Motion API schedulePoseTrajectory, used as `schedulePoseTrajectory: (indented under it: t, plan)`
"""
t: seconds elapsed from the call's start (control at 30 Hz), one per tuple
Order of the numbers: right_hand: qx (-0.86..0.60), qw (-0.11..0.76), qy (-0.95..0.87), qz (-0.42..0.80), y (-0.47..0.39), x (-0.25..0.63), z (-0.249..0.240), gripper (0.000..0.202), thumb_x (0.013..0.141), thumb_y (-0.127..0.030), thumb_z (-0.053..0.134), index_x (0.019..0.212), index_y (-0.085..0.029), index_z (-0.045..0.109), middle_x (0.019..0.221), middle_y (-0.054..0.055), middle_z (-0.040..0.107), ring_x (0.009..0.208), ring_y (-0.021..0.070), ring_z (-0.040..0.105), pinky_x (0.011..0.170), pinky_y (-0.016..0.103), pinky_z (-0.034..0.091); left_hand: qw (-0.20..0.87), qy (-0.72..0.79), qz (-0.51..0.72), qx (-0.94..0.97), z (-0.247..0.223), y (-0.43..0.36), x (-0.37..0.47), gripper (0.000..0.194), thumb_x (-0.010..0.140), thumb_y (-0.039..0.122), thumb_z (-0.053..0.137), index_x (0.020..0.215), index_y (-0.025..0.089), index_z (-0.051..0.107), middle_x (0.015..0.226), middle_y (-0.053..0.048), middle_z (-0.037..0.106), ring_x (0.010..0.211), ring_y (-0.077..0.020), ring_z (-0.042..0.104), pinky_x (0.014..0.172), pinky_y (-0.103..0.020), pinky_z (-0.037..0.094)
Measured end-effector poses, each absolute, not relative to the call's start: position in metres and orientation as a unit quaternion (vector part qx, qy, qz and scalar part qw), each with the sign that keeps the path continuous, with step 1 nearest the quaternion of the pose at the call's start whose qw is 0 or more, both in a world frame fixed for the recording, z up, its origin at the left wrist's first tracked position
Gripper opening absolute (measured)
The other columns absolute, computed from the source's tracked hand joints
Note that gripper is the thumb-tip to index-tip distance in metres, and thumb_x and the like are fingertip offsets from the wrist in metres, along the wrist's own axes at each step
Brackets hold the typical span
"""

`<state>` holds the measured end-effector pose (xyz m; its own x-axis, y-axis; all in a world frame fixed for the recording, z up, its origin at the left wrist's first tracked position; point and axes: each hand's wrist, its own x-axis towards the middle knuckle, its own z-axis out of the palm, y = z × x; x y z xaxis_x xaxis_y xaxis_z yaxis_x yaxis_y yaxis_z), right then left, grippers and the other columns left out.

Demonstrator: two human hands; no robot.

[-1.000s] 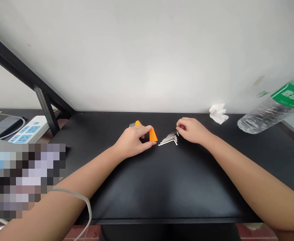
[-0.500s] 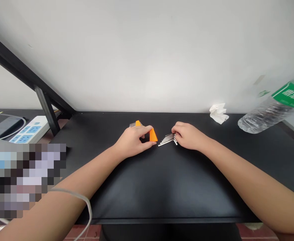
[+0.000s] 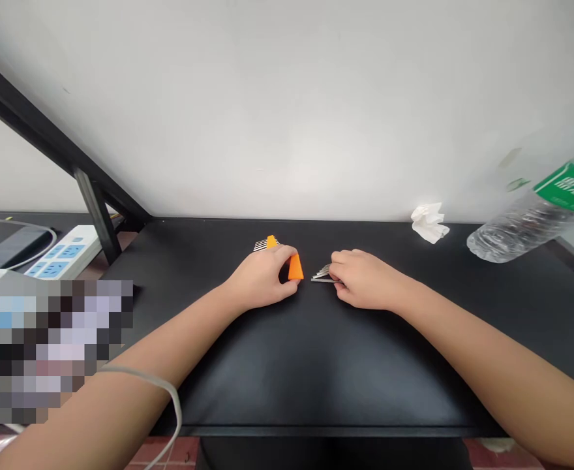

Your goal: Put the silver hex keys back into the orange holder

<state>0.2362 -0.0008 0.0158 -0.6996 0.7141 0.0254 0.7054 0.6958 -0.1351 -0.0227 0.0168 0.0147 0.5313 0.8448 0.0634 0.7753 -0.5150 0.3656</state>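
Note:
My left hand (image 3: pixel 267 277) is closed around an orange hex key holder (image 3: pixel 295 267), thumb at its near side and fingers over its top. Thin metal shafts (image 3: pixel 260 245) stick out beside the holder's far end. To the right, my right hand (image 3: pixel 362 277) is closed with its fingertips on the bent end of the nearest L-shaped hex key (image 3: pixel 323 281). Several more silver hex keys (image 3: pixel 322 271) lie fanned just behind it, partly hidden by the fingers. Their long ends point left toward the holder, with a small gap between.
A clear plastic bottle (image 3: pixel 516 228) with a green label and a crumpled white tissue (image 3: pixel 428 222) are at the right, near the wall. On the left are a white power strip (image 3: pixel 66 251), a phone (image 3: pixel 8 248) and a black metal frame (image 3: pixel 98 215). A pale cable (image 3: pixel 169 391) crosses my left forearm.
My right hand has shifted nearer and slightly left, covering the bent ends of the hex keys. The nearest key has turned to lie more level. My left hand keeps hold of the holder.

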Motion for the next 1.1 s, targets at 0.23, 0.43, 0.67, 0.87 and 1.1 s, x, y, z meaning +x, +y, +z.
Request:
schedulePoseTrajectory:
  t: [0.23,0.43,0.67,0.87,1.1]
  plan:
    - [-0.43,0.06,-0.886,0.165,-0.004,0.237,0.018,0.013,0.085,-0.013,0.059,0.076,-0.02,0.052,0.082,0.001,0.06,0.062,0.0124,0.049,0.057,0.027,0.035,0.148,0.443,0.092,0.879,0.013,0.017,-0.024,0.029,0.081,0.046,0.067,0.099,0.024,0.059,0.088,-0.001,0.066,0.076,-0.0211,0.063,0.063,-0.032,0.044]
    - [-0.403,0.151,-0.88,0.202,0.002,0.24,0.01,0.01,0.092,-0.014,0.054,0.085,-0.02,0.058,0.087,0.002,0.061,0.071,0.0132,0.054,0.063,0.025,0.04,0.173,0.456,0.119,0.865,0.015,0.017,-0.024,0.03,0.078,0.048,0.07,0.096,0.025,0.061,0.087,0.001,0.069,0.07,-0.0186,0.063,0.061,-0.032,0.044]
    - [-0.349,0.142,-0.915,0.145,0.001,0.247,0.015,0.019,0.1,-0.017,0.049,0.103,-0.02,0.067,0.1,0.005,0.063,0.072,0.0139,0.056,0.066,0.027,0.043,0.169,0.46,0.113,0.864,0.015,0.016,-0.022,0.033,0.079,0.05,0.07,0.098,0.025,0.062,0.091,0.0,0.072,0.071,-0.0191,0.064,0.062,-0.031,0.044]
    - [-0.312,0.101,-0.944,0.031,-0.003,0.247,0.022,0.029,0.097,-0.008,0.044,0.107,-0.02,0.069,0.107,0.008,0.066,0.079,0.0174,0.057,0.067,0.029,0.042,0.18,0.456,0.116,0.864,0.019,0.015,-0.022,0.03,0.079,0.049,0.069,0.095,0.024,0.064,0.088,0.0,0.07,0.072,-0.0194,0.064,0.061,-0.031,0.044]
    - [-0.312,0.148,-0.936,0.065,-0.003,0.245,0.018,0.031,0.1,-0.009,0.041,0.111,-0.019,0.068,0.108,0.009,0.065,0.082,0.0178,0.059,0.07,0.03,0.046,0.174,0.447,0.118,0.869,0.017,0.015,-0.023,0.031,0.079,0.048,0.069,0.096,0.024,0.063,0.086,0.0,0.07,0.068,-0.0182,0.063,0.061,-0.032,0.043]
